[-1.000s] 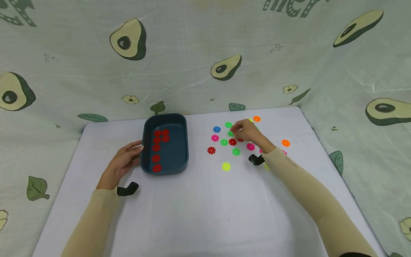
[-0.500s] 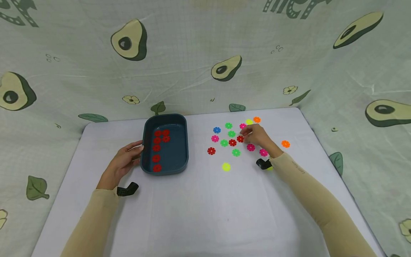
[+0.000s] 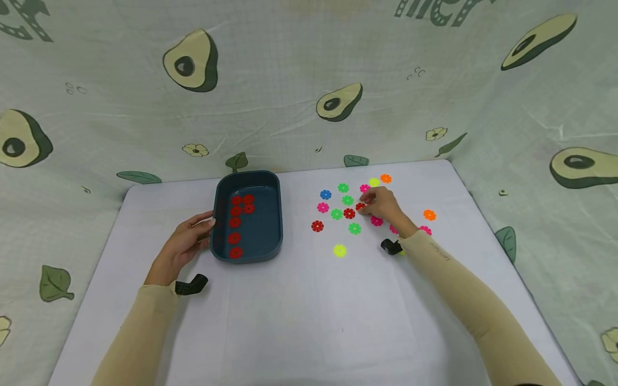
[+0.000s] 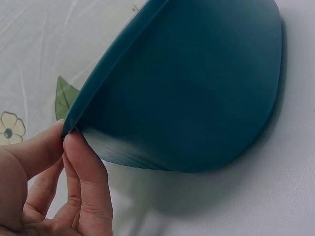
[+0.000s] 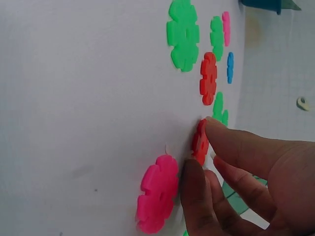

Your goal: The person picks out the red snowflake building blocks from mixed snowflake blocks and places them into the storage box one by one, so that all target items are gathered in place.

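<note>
My left hand (image 3: 185, 244) pinches the rim of a dark teal rectangular tray (image 3: 267, 252) between thumb and finger, clearly seen in the left wrist view, where the tray wall (image 4: 197, 98) fills the middle. Several red notched plastic discs (image 3: 235, 222) lie in the tray's left half. On the right, my right hand (image 3: 383, 206) is down at the table among scattered discs. In the right wrist view its thumb and forefinger sit at opposite edges of a red notched disc (image 5: 201, 142), pinching it. Another red disc (image 5: 208, 78) and a pink disc (image 5: 158, 194) lie close by.
Loose discs surround the right hand: green (image 3: 354, 228), blue (image 3: 325, 194), yellow (image 3: 340, 251), orange (image 3: 429, 215) and a further red disc (image 3: 317, 226). The white table (image 3: 289, 321) meets an avocado-print cloth (image 3: 270, 107) at its back edge.
My right hand has shifted right and slightly nearer, from over the green discs to a red disc, uncovering pink and yellow discs behind. The left hand and tray stay put.
</note>
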Tool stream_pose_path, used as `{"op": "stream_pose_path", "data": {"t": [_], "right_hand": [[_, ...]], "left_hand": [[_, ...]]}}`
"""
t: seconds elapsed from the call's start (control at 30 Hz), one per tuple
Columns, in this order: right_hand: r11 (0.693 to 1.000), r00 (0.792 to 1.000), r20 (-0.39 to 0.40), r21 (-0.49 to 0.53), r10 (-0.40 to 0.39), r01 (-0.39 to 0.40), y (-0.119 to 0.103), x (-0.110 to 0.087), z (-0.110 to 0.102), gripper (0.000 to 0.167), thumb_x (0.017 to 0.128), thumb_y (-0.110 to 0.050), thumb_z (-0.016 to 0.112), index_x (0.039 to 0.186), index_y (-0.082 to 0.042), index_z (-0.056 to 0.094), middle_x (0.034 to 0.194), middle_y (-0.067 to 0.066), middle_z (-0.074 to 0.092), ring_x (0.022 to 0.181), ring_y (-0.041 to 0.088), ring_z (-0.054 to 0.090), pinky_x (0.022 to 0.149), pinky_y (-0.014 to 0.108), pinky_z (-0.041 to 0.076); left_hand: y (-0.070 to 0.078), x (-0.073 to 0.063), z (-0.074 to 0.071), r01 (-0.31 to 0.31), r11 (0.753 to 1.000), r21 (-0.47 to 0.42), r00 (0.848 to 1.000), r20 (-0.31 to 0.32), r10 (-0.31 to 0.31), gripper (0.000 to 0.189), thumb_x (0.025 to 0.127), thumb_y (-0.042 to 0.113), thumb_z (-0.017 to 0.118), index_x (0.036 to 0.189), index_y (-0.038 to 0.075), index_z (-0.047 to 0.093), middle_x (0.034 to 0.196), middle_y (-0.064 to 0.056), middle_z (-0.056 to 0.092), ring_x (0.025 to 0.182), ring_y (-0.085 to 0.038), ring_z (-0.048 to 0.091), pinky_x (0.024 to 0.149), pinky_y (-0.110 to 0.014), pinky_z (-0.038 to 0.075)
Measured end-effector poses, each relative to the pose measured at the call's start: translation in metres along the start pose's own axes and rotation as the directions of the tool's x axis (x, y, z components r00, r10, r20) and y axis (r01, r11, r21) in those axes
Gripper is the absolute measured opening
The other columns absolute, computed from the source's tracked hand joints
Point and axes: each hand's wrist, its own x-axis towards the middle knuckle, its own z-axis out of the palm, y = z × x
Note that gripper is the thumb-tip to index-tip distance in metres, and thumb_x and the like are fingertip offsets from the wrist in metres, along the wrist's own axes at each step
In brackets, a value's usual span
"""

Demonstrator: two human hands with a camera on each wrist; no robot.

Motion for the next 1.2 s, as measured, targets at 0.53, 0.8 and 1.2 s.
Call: {"op": "stream_pose_path", "data": {"t": [0.53,0.8,1.2], "right_hand": [[0.999,1.0,-0.015,-0.021,0.026,-0.027,-0.008,-0.001,0.007,0.025,0.092,-0.004,0.081,0.115,0.005,0.074,0.105,0.019,0.069,0.098,0.032,0.061,0.085,0.037,0.054],[0.998,1.0,0.027,0.068,0.011,-0.013,-0.007,-0.011,-0.002,0.021,0.095,-0.002,0.077,0.114,0.005,0.073,0.107,0.02,0.07,0.097,0.032,0.063,0.077,0.03,0.054],[0.983,0.997,0.073,0.179,0.016,-0.029,-0.03,-0.016,-0.019,0.026,0.099,-0.004,0.074,0.123,0.003,0.07,0.118,0.02,0.065,0.11,0.036,0.063,0.097,0.048,0.056]], "left_hand": [[-0.001,0.001,-0.001,-0.004,0.998,-0.068,1.0,-0.003,0.004,0.024,0.106,0.018,0.068,0.126,0.027,0.06,0.096,0.014,0.074,0.088,-0.002,0.067,0.076,-0.019,0.054],[-0.002,0.002,-0.001,-0.005,0.998,-0.055,1.0,-0.002,0.005,0.027,0.106,0.019,0.069,0.13,0.026,0.059,0.096,0.014,0.074,0.089,-0.003,0.067,0.077,-0.02,0.054],[-0.001,0.004,0.0,-0.006,0.998,-0.06,1.0,-0.007,0.005,0.025,0.107,0.017,0.067,0.129,0.025,0.058,0.095,0.013,0.074,0.088,-0.003,0.066,0.076,-0.02,0.054]]}}
